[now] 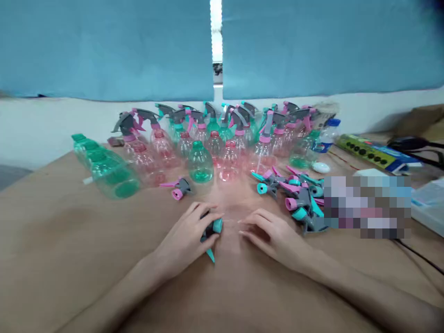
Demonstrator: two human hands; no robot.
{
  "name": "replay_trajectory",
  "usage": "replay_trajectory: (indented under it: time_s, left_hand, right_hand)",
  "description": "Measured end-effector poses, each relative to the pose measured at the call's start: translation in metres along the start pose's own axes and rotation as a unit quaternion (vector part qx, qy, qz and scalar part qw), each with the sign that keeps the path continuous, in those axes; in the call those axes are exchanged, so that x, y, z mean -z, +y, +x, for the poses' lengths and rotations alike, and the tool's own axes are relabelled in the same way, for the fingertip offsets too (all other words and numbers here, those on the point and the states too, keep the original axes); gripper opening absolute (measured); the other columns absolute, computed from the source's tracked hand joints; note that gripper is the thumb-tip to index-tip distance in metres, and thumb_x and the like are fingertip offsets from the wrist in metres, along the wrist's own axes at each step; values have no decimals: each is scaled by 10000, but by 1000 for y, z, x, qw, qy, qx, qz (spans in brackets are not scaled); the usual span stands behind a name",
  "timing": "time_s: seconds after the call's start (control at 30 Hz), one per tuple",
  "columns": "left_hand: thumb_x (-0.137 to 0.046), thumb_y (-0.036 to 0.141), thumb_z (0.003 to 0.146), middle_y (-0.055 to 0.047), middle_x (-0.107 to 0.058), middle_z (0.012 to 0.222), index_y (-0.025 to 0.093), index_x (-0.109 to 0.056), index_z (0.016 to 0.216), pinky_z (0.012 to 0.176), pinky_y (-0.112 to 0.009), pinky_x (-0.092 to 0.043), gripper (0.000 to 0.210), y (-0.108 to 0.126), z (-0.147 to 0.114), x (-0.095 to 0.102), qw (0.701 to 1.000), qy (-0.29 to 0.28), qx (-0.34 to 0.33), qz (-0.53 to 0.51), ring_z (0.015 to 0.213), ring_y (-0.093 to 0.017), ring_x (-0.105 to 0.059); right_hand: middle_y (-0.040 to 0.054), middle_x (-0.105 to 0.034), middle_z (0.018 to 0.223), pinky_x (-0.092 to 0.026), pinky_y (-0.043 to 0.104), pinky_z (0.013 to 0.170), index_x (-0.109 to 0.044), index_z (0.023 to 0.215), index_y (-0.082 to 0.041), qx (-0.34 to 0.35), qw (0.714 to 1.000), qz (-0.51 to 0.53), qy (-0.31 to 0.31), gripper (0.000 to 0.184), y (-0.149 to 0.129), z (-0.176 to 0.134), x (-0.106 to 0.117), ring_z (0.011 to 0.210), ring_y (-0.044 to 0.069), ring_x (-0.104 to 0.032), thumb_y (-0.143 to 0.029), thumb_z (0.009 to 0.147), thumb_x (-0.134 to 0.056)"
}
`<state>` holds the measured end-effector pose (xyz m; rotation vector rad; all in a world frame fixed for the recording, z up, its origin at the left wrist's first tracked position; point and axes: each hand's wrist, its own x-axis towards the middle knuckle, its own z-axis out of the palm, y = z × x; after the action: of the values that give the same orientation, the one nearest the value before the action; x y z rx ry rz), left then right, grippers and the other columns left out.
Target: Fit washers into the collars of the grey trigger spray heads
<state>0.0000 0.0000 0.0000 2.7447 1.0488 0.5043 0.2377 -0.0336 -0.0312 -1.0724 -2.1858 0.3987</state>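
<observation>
My left hand is closed around a grey and teal spray trigger head, its teal collar turned right and its teal lever pointing down toward me. My right hand rests just to the right, fingers curved and apart, with nothing visible in it. Beyond my left hand lies a grey and pink spray head. A heap of pink, teal and grey spray heads is past my right hand. Uncapped bottles, one green and one pink, stand farther back.
Bottles with spray heads fitted stand in rows at the back. Several green bottles lean or lie at the left. To the right are a white oval object, a green and blue box, a clear container and a black cable.
</observation>
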Motion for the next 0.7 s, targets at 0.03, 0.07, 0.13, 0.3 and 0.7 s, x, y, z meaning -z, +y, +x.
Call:
replay_trajectory:
  time_s: [0.03,0.07,0.13,0.3,0.7]
  left_hand:
    - [-601,107,817,-77,-554,1210,210,-564,1139,937,-443,-465,340,1,0,-1,1000,-3,-4,-6,1110,-254,-482]
    - [-595,111,825,-72,-565,1197,216,-566,1133,929,-443,-470,327,2,0,-2,1000,2,-7,-12,1104,-252,-487]
    - [-587,123,841,-66,-578,1175,224,-564,1131,920,-441,-474,308,5,0,-5,999,32,-12,-23,1096,-248,-494]
    - [-599,178,864,-68,-582,1119,225,-543,1149,900,-412,-475,295,20,-4,-8,979,195,-1,-55,1048,-224,-519]
    - [-615,227,865,-5,-630,913,232,-576,1066,690,-240,-554,204,36,-8,-18,948,184,33,-257,763,-125,-644]
  right_hand:
    - [54,-621,932,-489,317,732,-559,984,-178,-4,1000,1,-5,91,-1,-1,-1,854,185,-588,-204,911,-511]
    - [53,-621,930,-488,316,727,-558,973,-178,-8,1000,2,-8,83,-1,-2,-2,846,184,-589,-202,910,-512]
    - [50,-618,914,-488,312,710,-557,959,-177,-15,1000,8,-13,72,-3,-2,-4,822,179,-590,-208,904,-522]
    - [33,-602,874,-490,308,665,-542,996,-184,-23,999,36,-4,169,-7,-1,-1,752,166,-586,-284,868,-590]
    - [97,-543,1074,-497,343,860,-502,1186,-177,55,994,48,84,376,-15,-2,0,1017,199,-553,-277,846,-625]
